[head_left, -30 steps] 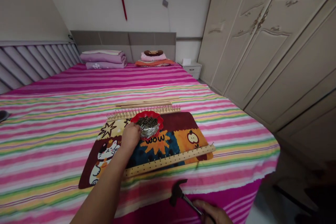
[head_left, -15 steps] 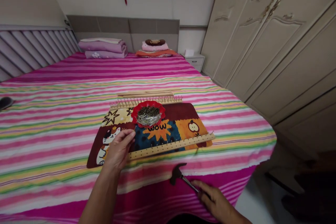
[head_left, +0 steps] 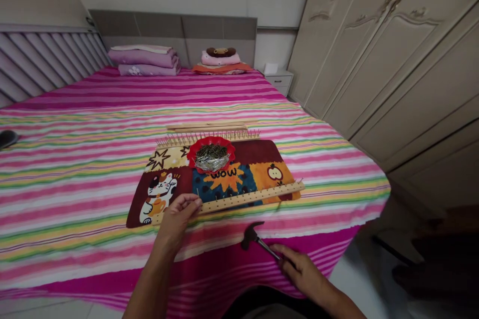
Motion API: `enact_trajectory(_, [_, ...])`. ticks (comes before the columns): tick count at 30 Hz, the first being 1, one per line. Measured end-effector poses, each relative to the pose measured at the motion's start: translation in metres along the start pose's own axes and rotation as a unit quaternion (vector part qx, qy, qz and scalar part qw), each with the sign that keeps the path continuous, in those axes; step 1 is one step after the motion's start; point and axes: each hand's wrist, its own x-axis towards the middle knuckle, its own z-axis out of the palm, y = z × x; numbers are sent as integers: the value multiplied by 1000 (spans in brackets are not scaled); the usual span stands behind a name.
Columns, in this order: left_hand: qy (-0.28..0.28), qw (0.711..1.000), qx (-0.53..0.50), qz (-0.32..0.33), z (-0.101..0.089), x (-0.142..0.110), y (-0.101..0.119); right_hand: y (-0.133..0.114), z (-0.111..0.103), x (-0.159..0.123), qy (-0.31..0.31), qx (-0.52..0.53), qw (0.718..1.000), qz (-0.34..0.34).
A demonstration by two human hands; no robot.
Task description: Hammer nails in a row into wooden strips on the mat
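My left hand (head_left: 178,213) pinches a small nail, tip down, at the left part of a long wooden strip (head_left: 258,195) that lies across the near edge of a colourful cartoon mat (head_left: 258,157). Several nails stand along the strip. My right hand (head_left: 299,269) grips the handle of a dark-headed hammer (head_left: 254,239), resting low on the bed edge to the right. A red dish (head_left: 211,155) heaped with loose nails sits on the mat beyond the strip.
A second nailed wooden strip (head_left: 209,138) and plain strips (head_left: 206,127) lie behind the dish. The striped bedspread (head_left: 75,159) covers a wide bed. Folded bedding (head_left: 144,59) is at the headboard, wardrobes (head_left: 392,50) stand right, and a dark object (head_left: 7,138) lies far left.
My left hand left the nail dish and came back toward me to the near strip, fingers now pinched on a nail. The right hand with the hammer rose slightly.
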Motion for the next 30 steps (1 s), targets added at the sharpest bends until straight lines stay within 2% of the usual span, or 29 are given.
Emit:
enact_trajectory(8, [-10,999,14,-32,11,-1,4,-5,-1,1,2,7,1000,-7])
enact_trajectory(13, [14,999,37,-8,8,3,-4,-6,-1,0,6,6,1000,-7])
enact_trajectory(19, [49,988,137,59,8,8,-16,-3,0,-1,-1,9,1000,-13])
enact_trajectory(25, [68,962,253,71,12,10,-17,-1,-1,-2,0,5,1000,-10])
enact_trajectory(30, [53,943,319,83,12,11,-20,2,0,-2,2,0,1000,-12])
